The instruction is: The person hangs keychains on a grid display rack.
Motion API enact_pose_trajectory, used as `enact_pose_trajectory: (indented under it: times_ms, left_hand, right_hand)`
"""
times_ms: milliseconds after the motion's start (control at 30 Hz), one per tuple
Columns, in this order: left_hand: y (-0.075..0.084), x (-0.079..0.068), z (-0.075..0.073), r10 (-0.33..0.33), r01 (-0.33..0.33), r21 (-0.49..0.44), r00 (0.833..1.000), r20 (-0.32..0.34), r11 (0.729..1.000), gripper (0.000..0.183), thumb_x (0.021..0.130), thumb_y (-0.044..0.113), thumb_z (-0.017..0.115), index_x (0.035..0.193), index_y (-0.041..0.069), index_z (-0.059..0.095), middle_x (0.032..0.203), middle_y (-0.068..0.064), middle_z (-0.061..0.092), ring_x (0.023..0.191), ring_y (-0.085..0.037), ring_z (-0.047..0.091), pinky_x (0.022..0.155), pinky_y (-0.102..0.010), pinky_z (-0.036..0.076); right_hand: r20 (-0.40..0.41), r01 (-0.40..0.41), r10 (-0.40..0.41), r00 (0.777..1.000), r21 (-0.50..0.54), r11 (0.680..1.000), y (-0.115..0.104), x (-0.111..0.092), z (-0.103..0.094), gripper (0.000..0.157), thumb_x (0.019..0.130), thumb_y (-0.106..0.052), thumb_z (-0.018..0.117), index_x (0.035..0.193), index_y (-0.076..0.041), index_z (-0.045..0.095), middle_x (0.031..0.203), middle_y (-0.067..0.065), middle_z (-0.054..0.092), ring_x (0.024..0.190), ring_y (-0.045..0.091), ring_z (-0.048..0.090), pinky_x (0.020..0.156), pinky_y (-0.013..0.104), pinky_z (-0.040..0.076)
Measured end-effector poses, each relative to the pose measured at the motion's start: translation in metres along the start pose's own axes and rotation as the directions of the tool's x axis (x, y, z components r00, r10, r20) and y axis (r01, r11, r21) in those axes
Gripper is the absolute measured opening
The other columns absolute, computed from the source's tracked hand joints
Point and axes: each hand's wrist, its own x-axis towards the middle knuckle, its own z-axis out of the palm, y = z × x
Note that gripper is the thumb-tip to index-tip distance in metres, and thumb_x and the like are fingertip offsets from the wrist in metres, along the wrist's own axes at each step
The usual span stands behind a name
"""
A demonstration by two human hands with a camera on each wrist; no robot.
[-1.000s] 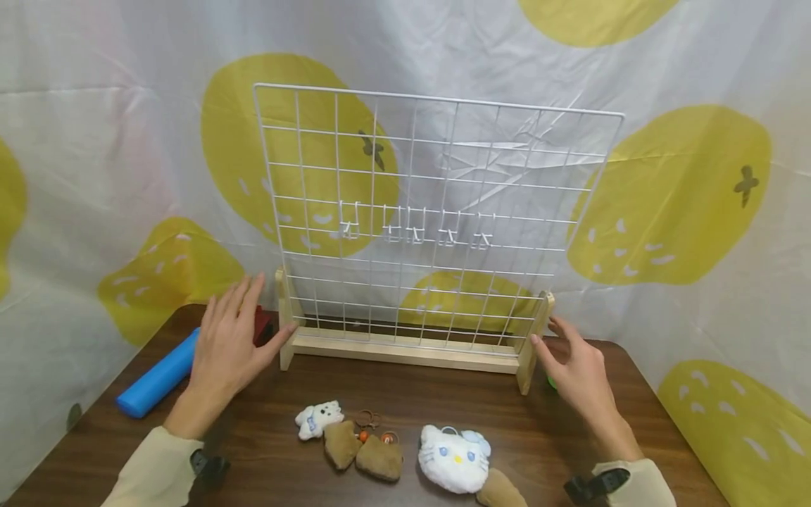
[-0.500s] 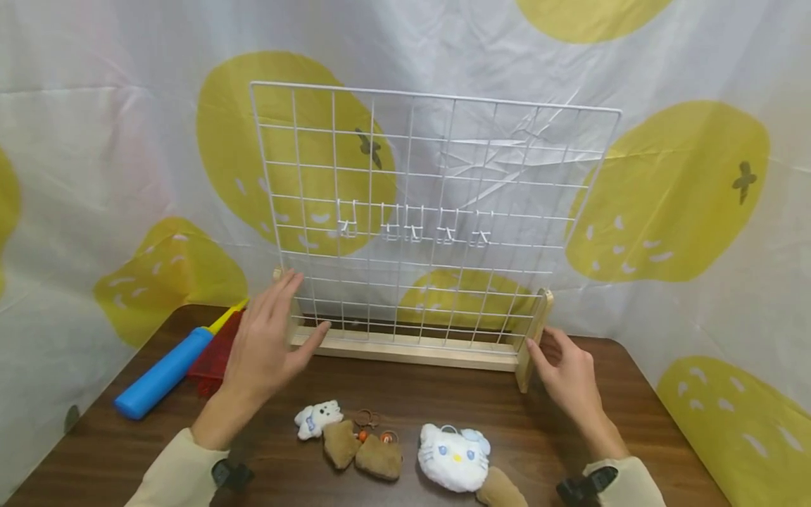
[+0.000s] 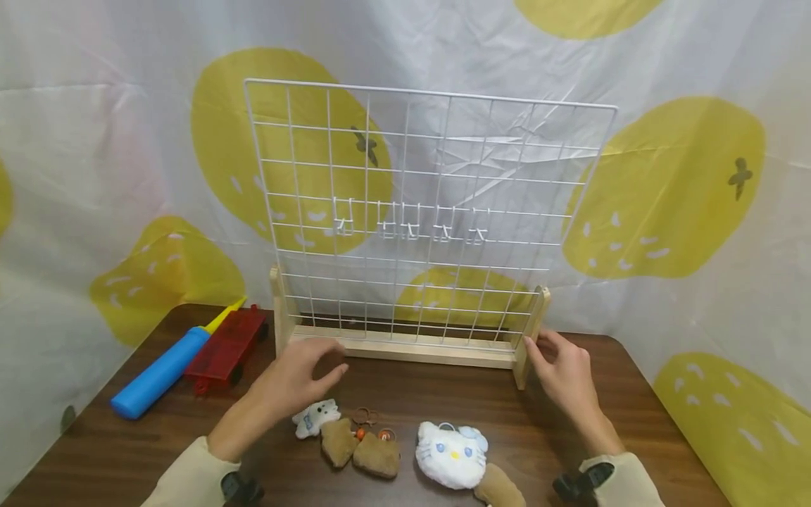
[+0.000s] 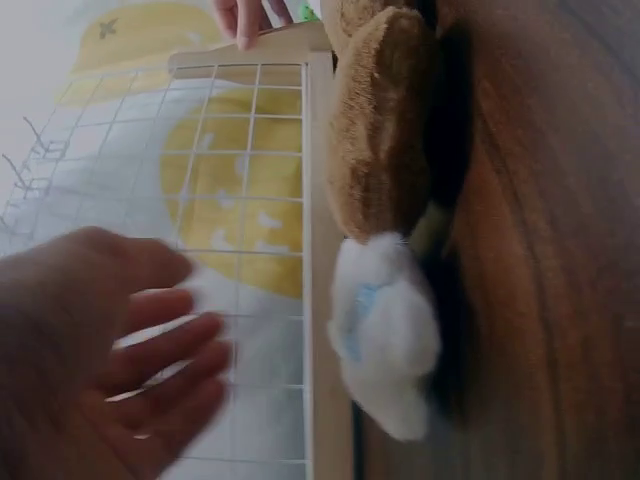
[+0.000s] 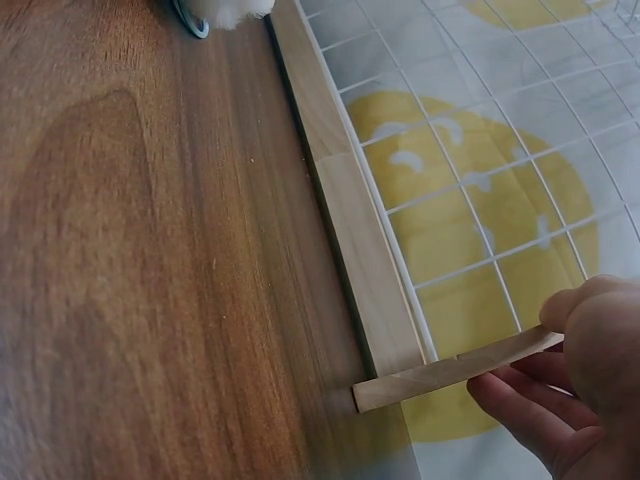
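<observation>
White wire grid in a pale wooden stand, by the desk's far edge, bears white hooks; brown-and-white plush charms lie unhung. Right hand pinches the stand; left hand, loosely curved, holds nothing.

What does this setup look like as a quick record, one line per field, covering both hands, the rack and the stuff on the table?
Left hand: holds nothing, fingers bent, in front of the stand's left end
Right hand: grips the stand's right end
Stand: wooden, on the table
Grid: white wire, upright in the stand
Hooks: five, white, on the grid
Plushes in front: white dog, white cat, brown ones
Far left: blue tube with yellow tip, red wheeled toy
</observation>
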Motion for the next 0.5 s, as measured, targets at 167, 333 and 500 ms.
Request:
enact_pose_trajectory:
  times_ms: [167,333,500]
  left_hand:
    - [-0.011,-0.009,0.003,-0.068,0.093,-0.065,0.944,0.323,0.993,0.008,0.097,0.021,0.082,0.096,0.015,0.078,0.087,0.006,0.077,0.076,-0.004,0.068,0.068,-0.026,0.058]
    - [-0.016,-0.014,0.004,-0.085,0.129,-0.086,0.915,0.395,0.988,0.020,0.095,0.031,0.085,0.090,0.015,0.075,0.081,0.006,0.072,0.072,-0.003,0.062,0.063,-0.022,0.052]
    - [-0.014,-0.016,0.002,-0.109,0.162,-0.095,0.903,0.415,0.982,0.021,0.092,0.029,0.087,0.091,0.013,0.073,0.077,0.007,0.067,0.068,-0.001,0.056,0.060,-0.021,0.049]
  right_hand:
    - [0.006,-0.012,0.012,1.000,0.006,1.000,-0.001,-0.001,0.000,0.020,0.099,-0.013,0.079,0.112,0.002,0.079,0.103,0.022,0.083,0.097,0.038,0.082,0.080,-0.008,0.037]
    - [0.010,-0.021,0.021,1.000,0.006,1.000,-0.002,-0.001,0.001,0.020,0.100,-0.013,0.078,0.112,0.003,0.079,0.103,0.023,0.082,0.097,0.038,0.082,0.078,-0.008,0.038]
    - [0.009,-0.030,0.030,1.000,0.002,1.000,-0.003,-0.001,0.000,0.020,0.100,-0.013,0.078,0.111,0.003,0.079,0.103,0.023,0.082,0.097,0.039,0.082,0.078,-0.007,0.038]
